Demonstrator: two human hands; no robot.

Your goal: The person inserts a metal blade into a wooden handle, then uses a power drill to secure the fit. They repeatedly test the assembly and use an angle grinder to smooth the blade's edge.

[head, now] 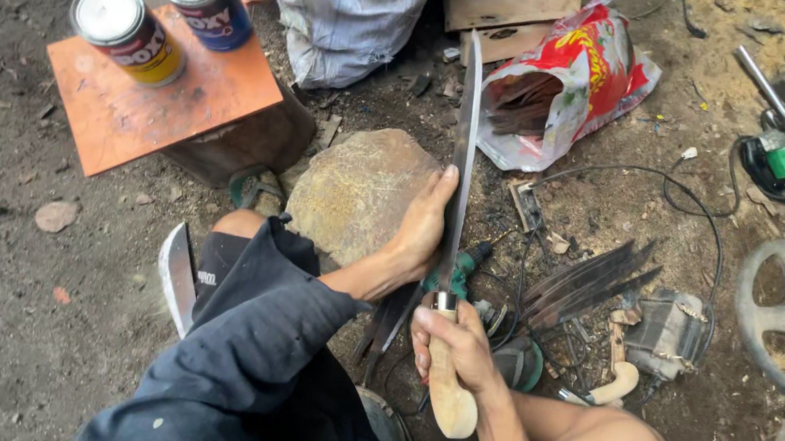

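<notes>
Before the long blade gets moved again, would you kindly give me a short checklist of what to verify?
1. Right hand closed around the wooden handle: ok.
2. Left hand steadying the long blade at mid-length: ok.
3. Fingers off the cutting edge: cannot tell.
4. Ground beside the knees free of sharp things: not ok, loose blades and another blade lie close.
5. Cable away from the blade: ok.

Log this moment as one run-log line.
right hand: grips pale wooden handle | left hand: steadies long dark blade, upright | behind: large stone | nearby: loose blades, two cans on orange board
</notes>
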